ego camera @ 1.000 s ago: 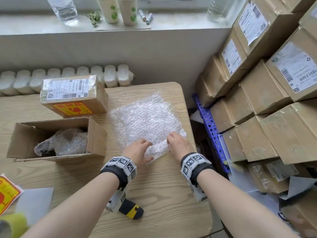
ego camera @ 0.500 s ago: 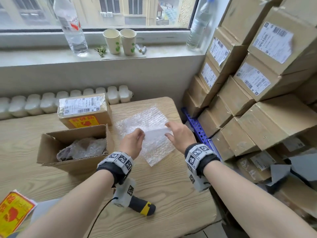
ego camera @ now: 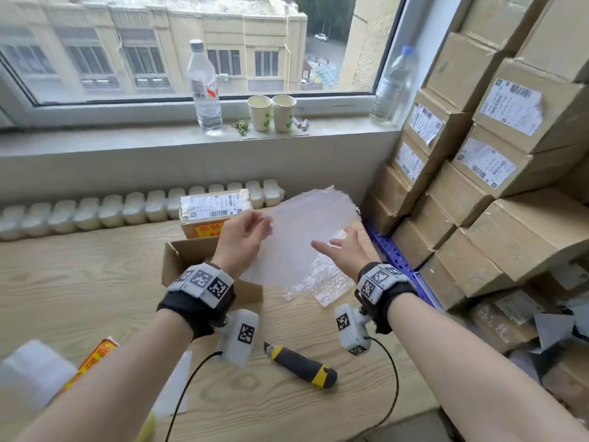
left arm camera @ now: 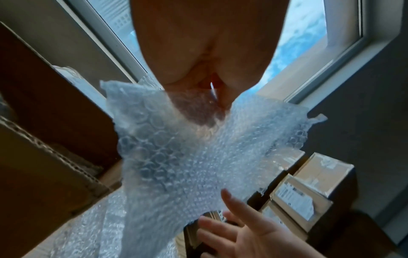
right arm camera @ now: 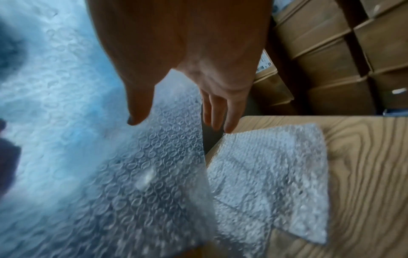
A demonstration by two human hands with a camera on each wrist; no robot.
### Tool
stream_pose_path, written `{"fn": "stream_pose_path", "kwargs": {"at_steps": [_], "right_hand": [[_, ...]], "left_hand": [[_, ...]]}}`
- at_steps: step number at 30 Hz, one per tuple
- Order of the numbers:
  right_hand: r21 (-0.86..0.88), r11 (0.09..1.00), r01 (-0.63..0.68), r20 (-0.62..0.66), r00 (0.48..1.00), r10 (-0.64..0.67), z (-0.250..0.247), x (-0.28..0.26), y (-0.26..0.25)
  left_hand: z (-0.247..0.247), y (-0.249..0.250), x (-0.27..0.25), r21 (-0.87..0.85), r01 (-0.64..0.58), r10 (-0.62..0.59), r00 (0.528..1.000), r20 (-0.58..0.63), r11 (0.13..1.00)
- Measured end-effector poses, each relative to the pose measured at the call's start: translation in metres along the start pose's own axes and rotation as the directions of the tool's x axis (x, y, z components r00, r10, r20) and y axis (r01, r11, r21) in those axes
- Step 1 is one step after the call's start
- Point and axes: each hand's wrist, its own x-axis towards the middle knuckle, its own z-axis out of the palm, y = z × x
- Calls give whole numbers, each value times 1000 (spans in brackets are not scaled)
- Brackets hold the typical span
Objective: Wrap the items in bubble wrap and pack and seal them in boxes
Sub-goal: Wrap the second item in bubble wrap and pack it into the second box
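Note:
My left hand (ego camera: 251, 228) pinches the top edge of a clear bubble wrap sheet (ego camera: 299, 237) and holds it up above the table; the sheet (left arm camera: 198, 153) hangs below the fingers in the left wrist view. My right hand (ego camera: 338, 247) is beside the sheet with fingers spread and straight, holding nothing. Another bubble wrap sheet (right arm camera: 271, 176) lies flat on the wooden table (ego camera: 79, 282), under and right of the lifted sheet (right arm camera: 110, 165). An open cardboard box (ego camera: 185, 253) stands behind my left wrist. A sealed labelled box (ego camera: 213, 208) sits beyond it.
A yellow-and-black utility knife (ego camera: 302, 366) lies on the table near the front. Stacked labelled cartons (ego camera: 478, 186) fill the right side. A blue perforated rail (ego camera: 392, 253) runs along the table's right edge. Bottles (ego camera: 205, 87) and paper cups (ego camera: 271, 113) stand on the windowsill.
The left hand has lifted the bubble wrap sheet off the table and raised it. The right hand has let go of it and spread its fingers. The head view has tilted up.

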Motion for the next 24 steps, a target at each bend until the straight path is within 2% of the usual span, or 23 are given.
{"fn": "stream_pose_path", "kwargs": {"at_steps": [4, 10, 13, 16, 18, 21, 24], "right_hand": [[299, 953, -47, 51, 998, 33, 21, -6, -11], [476, 879, -19, 53, 999, -7, 43, -19, -20], [431, 898, 90, -35, 996, -83, 50, -24, -25], [343, 917, 204, -149, 975, -162, 55, -27, -31], [321, 917, 237, -176, 966, -188, 58, -29, -38], [299, 916, 267, -48, 963, -265, 58, -31, -45], [-14, 961, 275, 107, 957, -272, 58, -31, -48]], "left_hand": [[-32, -6, -8, -54, 34, -40, 993, -113, 998], [-72, -26, -18, -189, 129, -173, 955, -240, 973], [-86, -37, -22, -168, 173, -211, 945, -249, 970], [-97, -49, -26, -119, 210, -231, 953, -198, 970], [-102, -54, -28, -110, 222, -238, 957, -163, 969], [-112, -56, -29, -123, 234, -250, 959, -132, 964], [-125, -60, -31, -107, 228, -241, 962, -125, 968]]}}
